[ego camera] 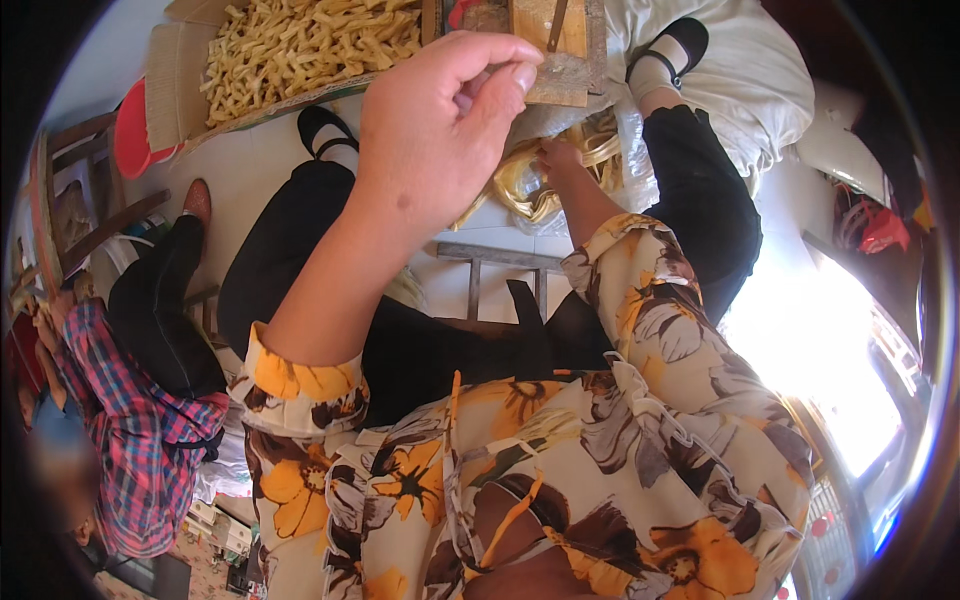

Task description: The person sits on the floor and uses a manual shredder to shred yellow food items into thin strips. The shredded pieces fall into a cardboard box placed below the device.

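My left hand (442, 124) is raised in the upper middle, in front of a wooden board (566, 96). Its thumb rests against the curled index finger, and nothing shows between them. Lower down, my right hand (562, 159) reaches to a loose bundle of long, flat yellow strips (517, 184), which look like tofu skin. Its fingers are curled on the strips. The bundle lies in a clear plastic bag (637, 169) on the floor between my feet. A narrow dark metal strip (557, 26) stands out over the board, beyond my left fingertips.
A cardboard box (176, 86) full of short knotted yellow pieces (300, 56) stands at upper left. A white sack (750, 97) lies by my right foot. A wooden stool frame (495, 253) is beneath me. At left sits another person in a plaid shirt (142, 450), near a red basin (133, 131).
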Tool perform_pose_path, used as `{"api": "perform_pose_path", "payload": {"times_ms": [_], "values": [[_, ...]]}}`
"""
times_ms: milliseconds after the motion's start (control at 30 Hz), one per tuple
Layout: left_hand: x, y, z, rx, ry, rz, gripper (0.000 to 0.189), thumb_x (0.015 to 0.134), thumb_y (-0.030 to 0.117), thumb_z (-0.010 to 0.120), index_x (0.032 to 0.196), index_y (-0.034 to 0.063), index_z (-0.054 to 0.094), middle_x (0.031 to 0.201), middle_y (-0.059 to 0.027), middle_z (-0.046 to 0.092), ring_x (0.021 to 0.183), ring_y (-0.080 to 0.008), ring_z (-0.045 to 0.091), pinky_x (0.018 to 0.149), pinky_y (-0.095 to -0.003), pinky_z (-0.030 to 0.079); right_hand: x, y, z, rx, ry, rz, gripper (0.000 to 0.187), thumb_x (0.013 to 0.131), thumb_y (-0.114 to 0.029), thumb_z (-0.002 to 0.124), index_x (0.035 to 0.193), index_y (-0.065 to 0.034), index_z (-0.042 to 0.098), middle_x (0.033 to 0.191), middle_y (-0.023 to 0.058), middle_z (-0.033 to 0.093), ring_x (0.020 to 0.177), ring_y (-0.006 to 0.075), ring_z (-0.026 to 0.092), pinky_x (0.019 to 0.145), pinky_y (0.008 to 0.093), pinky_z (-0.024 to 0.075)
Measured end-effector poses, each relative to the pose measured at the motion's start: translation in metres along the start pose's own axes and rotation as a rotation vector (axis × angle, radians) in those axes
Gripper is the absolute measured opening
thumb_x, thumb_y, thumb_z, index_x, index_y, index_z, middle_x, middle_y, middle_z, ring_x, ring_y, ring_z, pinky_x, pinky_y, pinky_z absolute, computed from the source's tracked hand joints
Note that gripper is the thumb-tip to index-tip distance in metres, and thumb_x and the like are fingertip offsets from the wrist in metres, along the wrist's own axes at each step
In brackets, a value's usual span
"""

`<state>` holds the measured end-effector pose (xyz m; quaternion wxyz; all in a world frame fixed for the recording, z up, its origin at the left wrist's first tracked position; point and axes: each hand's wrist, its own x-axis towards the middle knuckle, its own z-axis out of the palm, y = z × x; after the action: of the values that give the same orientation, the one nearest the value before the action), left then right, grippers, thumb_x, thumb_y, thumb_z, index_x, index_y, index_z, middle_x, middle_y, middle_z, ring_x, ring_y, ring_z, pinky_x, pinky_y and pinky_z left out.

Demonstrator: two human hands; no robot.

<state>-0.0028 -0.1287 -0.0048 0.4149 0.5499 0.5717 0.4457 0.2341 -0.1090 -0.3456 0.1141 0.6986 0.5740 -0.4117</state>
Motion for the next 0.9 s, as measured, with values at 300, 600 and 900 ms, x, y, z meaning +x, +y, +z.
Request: {"api": "perform_pose_path", "payload": {"times_ms": [300,600,900], "values": [[-0.004,0.000,0.007,0.050,-0.020,0.071,0.016,0.087,0.009,0.056,0.101,0.0013,0.061,0.096,-0.0040,0.063,0.075,-0.0094,0.060,0.067,-0.0199,0.046,-0.018,-0.024,0.000,1.444,-0.008,0.298,0.003,0.074,-0.002,0.058,0.073,-0.0045,0.058,0.061,0.0049,0.052,0.049,0.0150,0.049,0.045,0.0239,0.0416],[-0.004,-0.019,0.003,0.076,-0.001,0.060,0.018,0.086,0.014,0.056,0.100,0.0036,0.062,0.083,-0.0018,0.063,0.073,-0.0082,0.060,0.064,-0.0201,0.046,-0.021,0.029,0.015,0.477,0.084,-0.272,0.009,0.075,-0.011,0.064,0.076,-0.0038,0.059,0.068,0.0026,0.054,0.061,0.0142,0.054,0.056,0.0272,0.0459],[-0.009,-0.061,0.004,0.245,-0.201,0.052,0.018,0.083,0.015,0.057,0.097,0.0053,0.063,0.080,-0.0053,0.063,0.070,-0.0148,0.060,0.065,-0.0269,0.047,-0.120,-0.061,-0.038,1.293,0.262,0.124,0.027,0.076,-0.023,0.068,0.088,0.0008,0.061,0.078,0.0078,0.060,0.067,0.0168,0.056,0.058,0.0300,0.0447]]}}
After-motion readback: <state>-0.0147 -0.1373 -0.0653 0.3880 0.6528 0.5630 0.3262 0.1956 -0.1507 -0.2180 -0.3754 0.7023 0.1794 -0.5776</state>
